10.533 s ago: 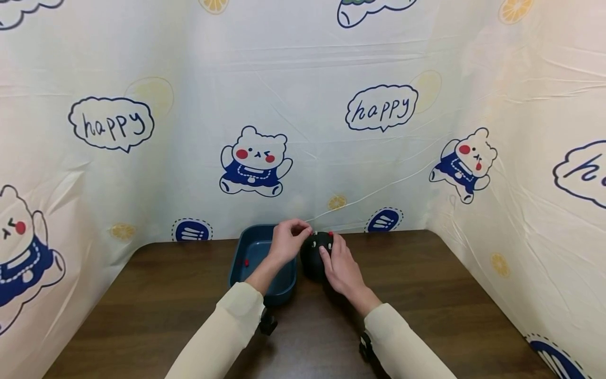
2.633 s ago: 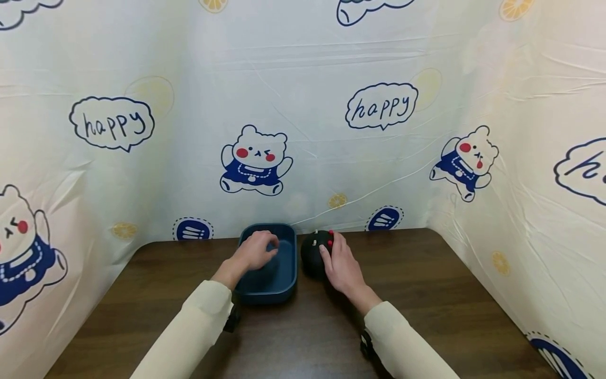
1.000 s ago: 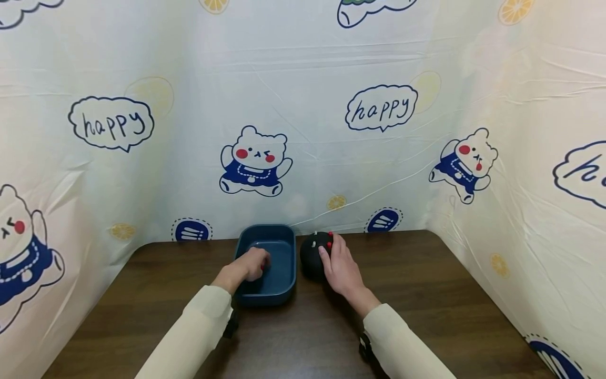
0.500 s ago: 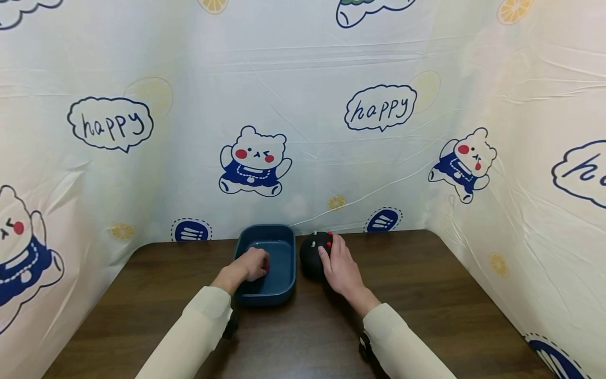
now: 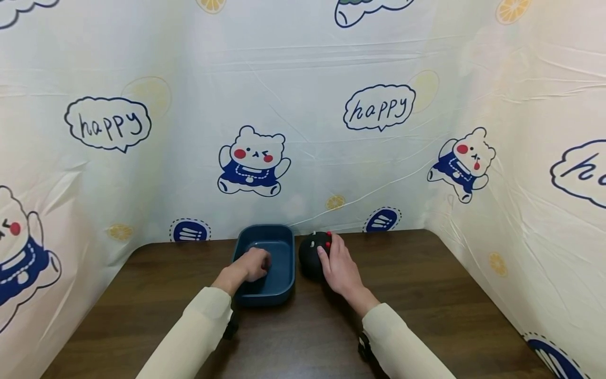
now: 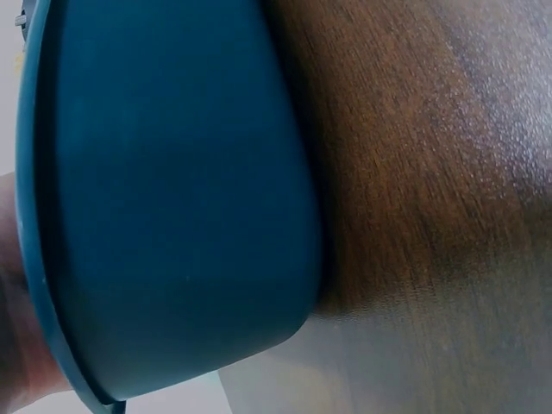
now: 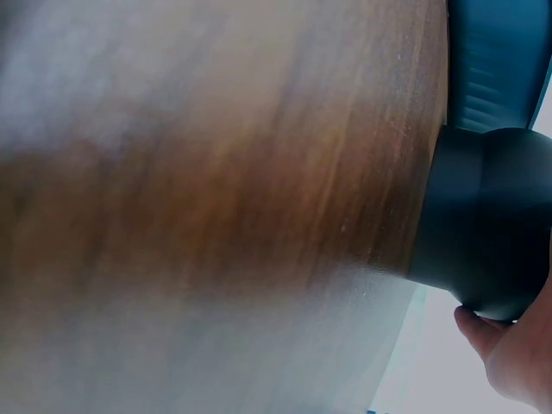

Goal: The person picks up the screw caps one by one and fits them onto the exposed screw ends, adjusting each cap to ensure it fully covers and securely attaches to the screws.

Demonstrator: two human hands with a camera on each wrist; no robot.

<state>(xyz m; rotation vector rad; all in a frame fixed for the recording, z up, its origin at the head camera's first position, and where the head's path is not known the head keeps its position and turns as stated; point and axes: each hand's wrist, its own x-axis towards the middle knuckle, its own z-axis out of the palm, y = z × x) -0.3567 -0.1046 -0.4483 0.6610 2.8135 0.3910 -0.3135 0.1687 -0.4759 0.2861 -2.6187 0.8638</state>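
In the head view my left hand [image 5: 254, 265] reaches over the left rim into a blue rectangular tray [image 5: 287, 289], its fingers bent down toward the floor of it. Its fingertips are hidden, so whether they pinch anything does not show. To the right of the tray stands a black ball-shaped object [image 5: 310, 261] with several small red and white bits on its top. My right hand [image 5: 342, 269] holds that object from the right side, thumb toward the front and fingers over the top. Its dark, smooth lower part [image 7: 483, 216] shows in the right wrist view.
Both things stand near the back edge of a brown wooden table [image 5: 402, 295]. A white printed curtain [image 5: 303, 105] hangs behind the table and along its sides. The tray's outer wall [image 6: 181, 190] fills much of the left wrist view.
My left hand was at the black object's top long ago, then moved left and lowered into the tray. A red bit by its fingertips half a second ago is now out of sight. The right hand stays put.
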